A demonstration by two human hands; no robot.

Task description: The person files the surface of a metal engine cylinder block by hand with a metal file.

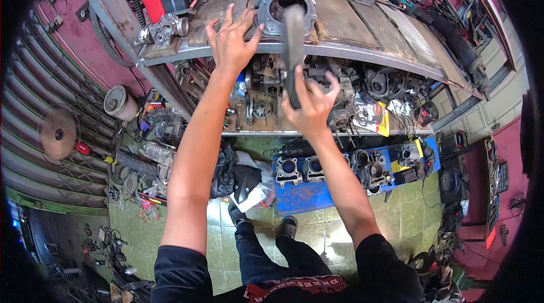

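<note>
While my right hand point(310, 107) clenches the bar point(293, 37) reaching the cylinder point(271, 3) on the bench point(351, 22), my left hand point(229, 42) lies spread and empty just beside it, so I fear a hard shove could skid the cylinder away.

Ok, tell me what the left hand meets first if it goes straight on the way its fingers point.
The left hand, open, would probably meet the bare wooden bench top just beyond it, beside the cylinder block near its thumb. Depth is unclear, so it might pass above the board.
</note>
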